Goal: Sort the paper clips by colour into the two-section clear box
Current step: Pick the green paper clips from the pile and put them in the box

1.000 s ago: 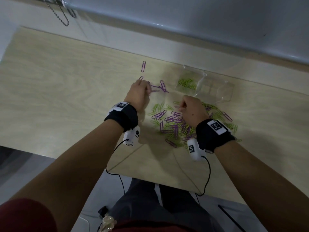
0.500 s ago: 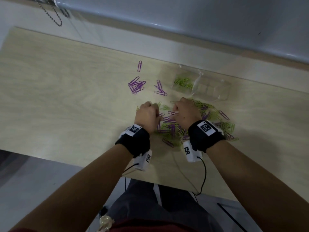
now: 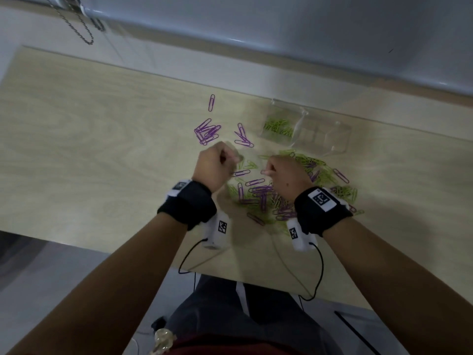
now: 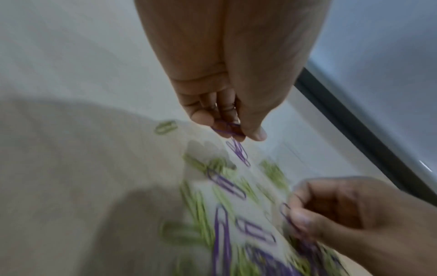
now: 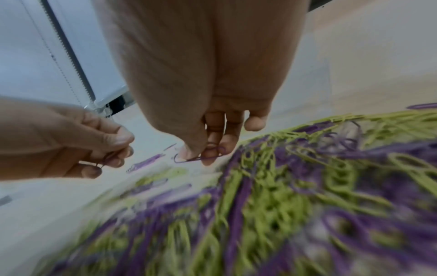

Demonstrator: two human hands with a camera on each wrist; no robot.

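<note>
A mixed heap of purple and green paper clips point(image 3: 279, 193) lies on the wooden table point(image 3: 102, 162). My left hand point(image 3: 217, 165) hovers at the heap's left edge and pinches a purple clip point(image 4: 227, 129) between thumb and fingers. My right hand point(image 3: 284, 175) sits over the heap's middle and pinches another purple clip point(image 5: 201, 157). Behind the heap stands the clear two-section box point(image 3: 340, 139); green clips point(image 3: 277, 126) fill its left section, and the right section looks bare. A small pile of purple clips point(image 3: 206, 134) lies on the table left of the box.
A lone purple clip point(image 3: 211, 102) lies further back, and a few more purple clips point(image 3: 243, 137) sit between the pile and the box. The table's front edge point(image 3: 230, 275) runs just behind my wrists. A wall ledge with a hanging chain point(image 3: 82, 29) borders the far side.
My left hand left clips on the purple pile, came back to the heap and has lifted a purple clip. My right hand stayed at the heap and has also picked one up.
</note>
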